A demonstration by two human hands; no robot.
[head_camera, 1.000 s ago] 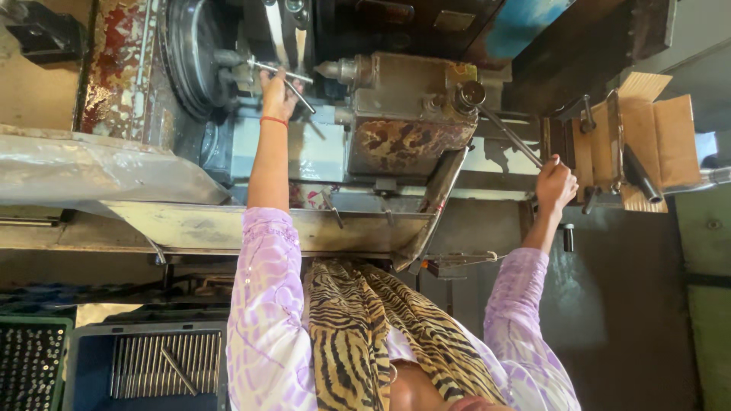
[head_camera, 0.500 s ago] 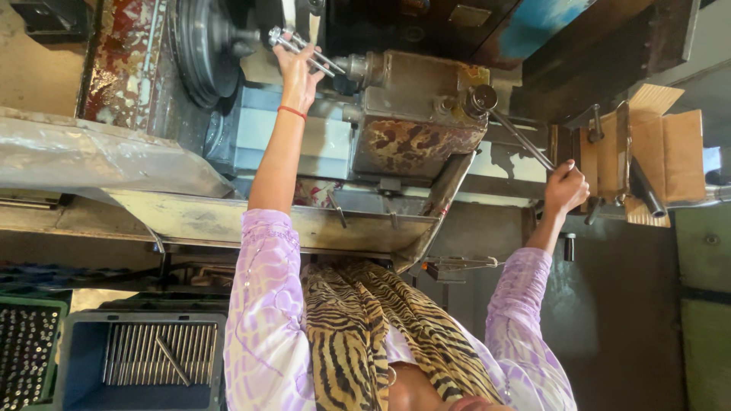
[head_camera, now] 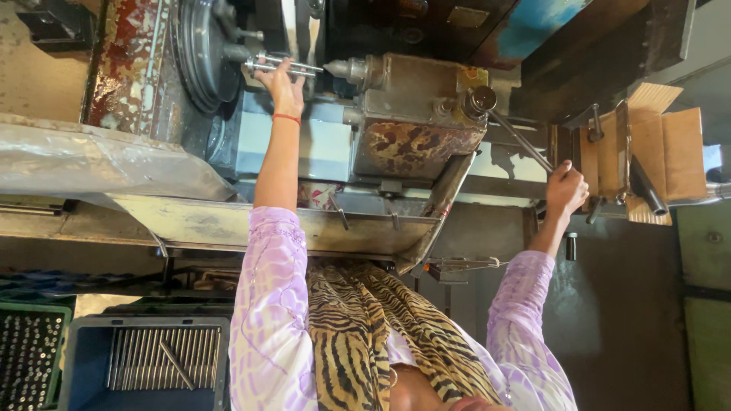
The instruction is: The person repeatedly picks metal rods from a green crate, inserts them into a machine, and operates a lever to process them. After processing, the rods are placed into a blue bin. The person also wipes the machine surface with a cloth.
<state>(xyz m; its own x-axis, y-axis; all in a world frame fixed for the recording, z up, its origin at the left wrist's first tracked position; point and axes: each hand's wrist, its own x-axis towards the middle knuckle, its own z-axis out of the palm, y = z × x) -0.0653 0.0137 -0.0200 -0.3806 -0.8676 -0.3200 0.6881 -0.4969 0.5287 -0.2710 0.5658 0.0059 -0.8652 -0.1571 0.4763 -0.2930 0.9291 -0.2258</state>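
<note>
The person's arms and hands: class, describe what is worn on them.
Both arms wear long lilac sleeves with a pale white pattern. The left hand is bare, with a thin red band at the wrist. The right hand is bare, no glove.

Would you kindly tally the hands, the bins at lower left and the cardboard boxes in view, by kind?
Hands: 2, left hand on a metal rod, right hand on a lever
Bins: 2, green bin, blue bin
Cardboard box: 1
Total: 5
</note>
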